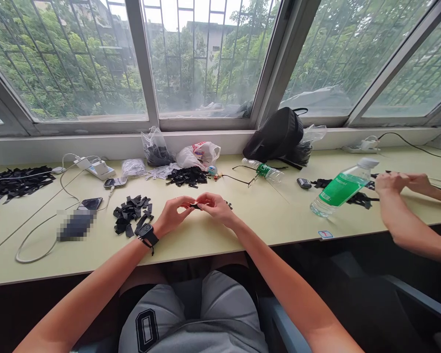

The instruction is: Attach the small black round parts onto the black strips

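My left hand point(172, 214) and my right hand point(215, 208) meet above the desk's front edge, their fingertips pinching a small black fabric piece point(195, 206) between them. Its exact shape is mostly hidden by my fingers. Just left of my left hand lies a heap of black fabric strips point(130, 213). A second heap point(187, 176) sits farther back, beyond my hands. A black wristwatch point(147, 234) circles my left wrist. A few tiny dark bits point(228, 205) lie beside my right hand.
A large black strip pile point(14, 184) lies at far left, near a phone point(90, 204) and white cables point(36, 247). Plastic bags point(156, 147), glasses point(242, 175) and a black bag point(275, 135) line the windows. At right, a co-worker's hands point(400, 182) work beside a water bottle point(341, 189).
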`<state>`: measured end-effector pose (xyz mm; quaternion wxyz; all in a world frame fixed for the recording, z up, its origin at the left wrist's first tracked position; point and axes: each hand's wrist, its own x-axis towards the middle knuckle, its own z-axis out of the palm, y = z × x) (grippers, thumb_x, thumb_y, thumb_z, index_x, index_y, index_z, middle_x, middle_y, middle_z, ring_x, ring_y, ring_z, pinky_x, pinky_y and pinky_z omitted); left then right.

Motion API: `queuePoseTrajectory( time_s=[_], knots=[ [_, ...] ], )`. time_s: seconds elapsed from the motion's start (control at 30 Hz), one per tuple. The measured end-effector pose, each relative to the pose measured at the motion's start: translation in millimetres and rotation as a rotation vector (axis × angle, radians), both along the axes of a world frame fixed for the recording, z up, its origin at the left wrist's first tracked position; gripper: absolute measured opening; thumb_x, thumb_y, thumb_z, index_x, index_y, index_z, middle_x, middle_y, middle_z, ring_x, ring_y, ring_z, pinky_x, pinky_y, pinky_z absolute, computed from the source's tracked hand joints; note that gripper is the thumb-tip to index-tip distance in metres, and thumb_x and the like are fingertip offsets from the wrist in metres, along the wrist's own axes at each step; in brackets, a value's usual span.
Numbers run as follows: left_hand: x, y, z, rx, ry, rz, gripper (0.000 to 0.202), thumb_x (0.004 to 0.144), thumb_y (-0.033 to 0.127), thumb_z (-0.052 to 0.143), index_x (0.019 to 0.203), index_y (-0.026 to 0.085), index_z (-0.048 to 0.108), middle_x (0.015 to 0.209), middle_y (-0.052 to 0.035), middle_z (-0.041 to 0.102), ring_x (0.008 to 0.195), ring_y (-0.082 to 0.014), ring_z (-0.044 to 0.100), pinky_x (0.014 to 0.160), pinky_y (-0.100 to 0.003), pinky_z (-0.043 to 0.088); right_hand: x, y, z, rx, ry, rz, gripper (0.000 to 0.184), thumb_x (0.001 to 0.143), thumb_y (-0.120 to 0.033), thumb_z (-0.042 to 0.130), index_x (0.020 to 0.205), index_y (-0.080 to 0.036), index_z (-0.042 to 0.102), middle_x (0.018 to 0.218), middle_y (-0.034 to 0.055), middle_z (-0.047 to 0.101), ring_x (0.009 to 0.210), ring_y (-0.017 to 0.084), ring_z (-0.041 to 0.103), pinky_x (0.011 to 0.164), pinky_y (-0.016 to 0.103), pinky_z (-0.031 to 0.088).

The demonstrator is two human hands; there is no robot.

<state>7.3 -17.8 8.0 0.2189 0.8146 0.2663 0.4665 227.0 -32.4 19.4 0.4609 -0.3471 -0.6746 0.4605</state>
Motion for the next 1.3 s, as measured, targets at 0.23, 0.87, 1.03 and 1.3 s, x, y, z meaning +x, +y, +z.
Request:
queuePoseTrajectory(
  time_s=[0.23,0.87,1.03,1.3],
  knots=[
    [-2,2,-0.3,-0.13,-0.082,-0.057,0.029,0.093,0.04,0.076,0.11,0.017,0.072,0.101,-0.0086,0.08,0.089,-0.0211,0.079,0.085,-0.039,0.069,1,1,-1.4,-0.005,-0.031,-0.018,0.027,0.084,-0.039,0.076,0.104,-0.021,0.073,0.094,0.0051,0.073,0.086,0.02,0.067,0.08,0.035,0.055],
    [-7,-1,11.5,-0.127,0.062,0.198,0.024,0.098,0.044,0.066,0.1,0.021,0.073,0.077,-0.0012,0.073,0.066,-0.0142,0.065,0.064,-0.026,0.051,17,29,29.2,-0.057,-0.201,0.012,0.021,0.08,-0.022,0.062,0.089,-0.016,0.08,0.091,0.0079,0.077,0.08,0.019,0.069,0.075,0.031,0.056],
    [-9,-2,9.9,-0.134,0.265,0.299,0.025,0.096,0.043,0.063,0.088,0.022,0.074,0.06,0.003,0.063,0.054,-0.0124,0.054,0.059,-0.026,0.04,23,77,38.5,0.069,-0.353,-0.33,0.043,0.083,-0.024,0.07,0.126,-0.016,0.069,0.132,0.0146,0.069,0.092,0.021,0.07,0.08,0.034,0.056],
    [-8,-6,11.8,-0.063,0.471,0.329,0.022,0.099,0.036,0.058,0.092,0.022,0.074,0.069,-0.0009,0.07,0.061,-0.0162,0.061,0.063,-0.029,0.039,63,92,8.3,0.253,-0.59,-0.337,0.017,0.086,-0.018,0.061,0.09,-0.017,0.077,0.094,0.0073,0.075,0.084,0.019,0.066,0.077,0.03,0.05]
  ],
)
